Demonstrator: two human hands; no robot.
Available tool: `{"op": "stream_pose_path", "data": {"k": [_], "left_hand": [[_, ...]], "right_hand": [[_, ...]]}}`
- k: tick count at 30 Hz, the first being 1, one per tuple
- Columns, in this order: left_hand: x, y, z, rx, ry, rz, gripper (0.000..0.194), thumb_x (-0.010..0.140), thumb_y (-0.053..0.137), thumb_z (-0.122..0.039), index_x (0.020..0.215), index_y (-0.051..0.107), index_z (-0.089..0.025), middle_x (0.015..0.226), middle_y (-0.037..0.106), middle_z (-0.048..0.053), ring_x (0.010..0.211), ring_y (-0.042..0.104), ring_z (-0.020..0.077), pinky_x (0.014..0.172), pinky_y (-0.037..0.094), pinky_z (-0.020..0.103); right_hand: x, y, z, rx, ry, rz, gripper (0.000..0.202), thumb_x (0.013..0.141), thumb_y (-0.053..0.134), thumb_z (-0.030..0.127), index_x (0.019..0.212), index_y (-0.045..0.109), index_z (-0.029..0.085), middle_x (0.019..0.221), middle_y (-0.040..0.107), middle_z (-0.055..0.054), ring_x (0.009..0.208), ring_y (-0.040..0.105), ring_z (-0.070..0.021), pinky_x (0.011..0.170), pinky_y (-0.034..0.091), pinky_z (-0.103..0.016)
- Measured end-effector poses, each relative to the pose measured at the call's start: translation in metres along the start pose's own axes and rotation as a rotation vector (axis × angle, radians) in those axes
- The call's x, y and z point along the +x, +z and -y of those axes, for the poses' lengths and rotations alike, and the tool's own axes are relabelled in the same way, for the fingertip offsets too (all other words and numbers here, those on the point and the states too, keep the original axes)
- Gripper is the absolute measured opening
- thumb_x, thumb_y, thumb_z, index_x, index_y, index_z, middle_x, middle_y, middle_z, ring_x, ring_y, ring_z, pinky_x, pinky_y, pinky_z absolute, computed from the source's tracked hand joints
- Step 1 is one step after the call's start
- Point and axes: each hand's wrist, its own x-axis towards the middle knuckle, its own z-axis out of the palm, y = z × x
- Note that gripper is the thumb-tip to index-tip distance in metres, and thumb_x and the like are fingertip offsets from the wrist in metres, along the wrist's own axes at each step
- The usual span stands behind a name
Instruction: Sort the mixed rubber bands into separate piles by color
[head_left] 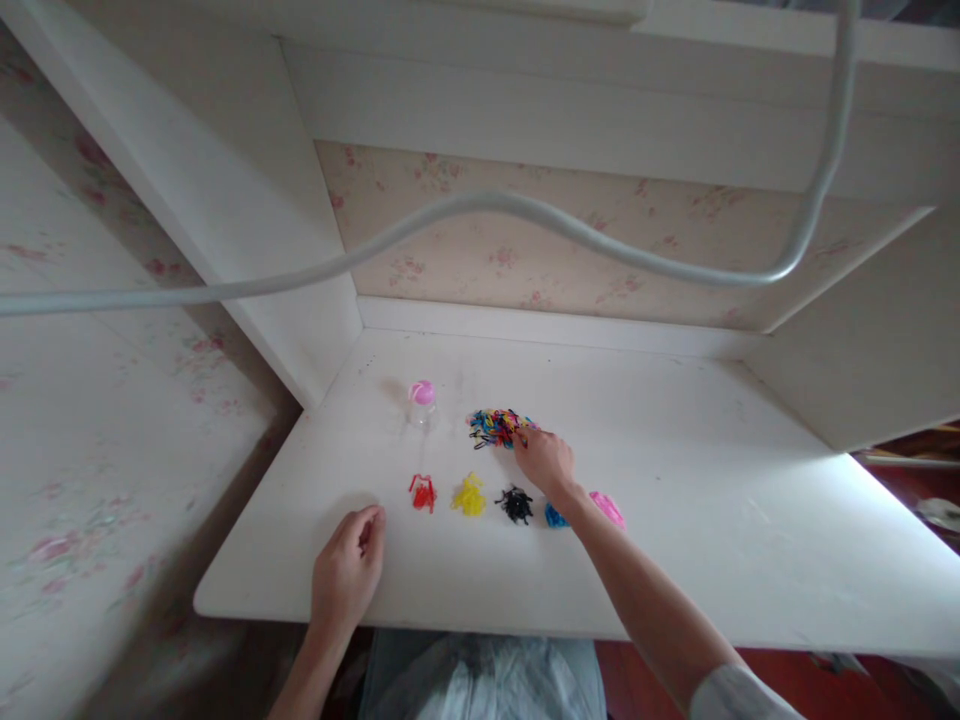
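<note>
My right hand [546,460] reaches over the desk, its fingertips touching the right side of a mixed pile of coloured rubber bands [495,426]. Its fingers are pinched; what is between them is too small to make out. Closer to me lies a row of sorted piles: red bands [423,493], yellow bands [469,496], black bands [517,504], blue bands [555,516] and pink bands [607,508]. My right forearm partly covers the blue pile. Left of the red pile, my left hand [349,565] rests on the desk with its fingers curled closed; whatever they may hold is hidden.
A small clear container with a pink top [422,394] stands left of the mixed pile. The white desk [720,560] has side panels and a back ledge. A pale cable [480,203] crosses the upper view, near the camera. Floral wallpaper [495,255] covers the wall behind.
</note>
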Motion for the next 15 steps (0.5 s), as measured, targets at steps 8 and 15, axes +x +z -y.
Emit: {"op": "stream_pose_path", "data": {"k": [8, 15], "left_hand": [[-0.002, 0.0, 0.0, 0.011, 0.0, 0.012, 0.023, 0.089, 0.047, -0.036, 0.093, 0.062, -0.02, 0.083, 0.067, 0.002, 0.071, 0.063, 0.0133, 0.068, 0.047, 0.023], [-0.001, 0.0, -0.001, 0.007, -0.002, 0.022, 0.023, 0.09, 0.047, -0.036, 0.094, 0.062, -0.019, 0.081, 0.066, 0.002, 0.071, 0.062, 0.0129, 0.068, 0.046, 0.023]], "right_hand": [[-0.005, 0.002, -0.014, 0.047, 0.013, 0.0, 0.038, 0.092, 0.035, 0.048, 0.111, 0.066, 0.035, 0.096, 0.071, -0.004, 0.088, 0.064, -0.0202, 0.068, 0.041, -0.025], [-0.019, -0.004, -0.014, 0.083, -0.051, -0.037, 0.041, 0.095, 0.03, 0.044, 0.104, 0.068, 0.031, 0.09, 0.071, -0.002, 0.082, 0.064, -0.0166, 0.064, 0.036, -0.022]]}}
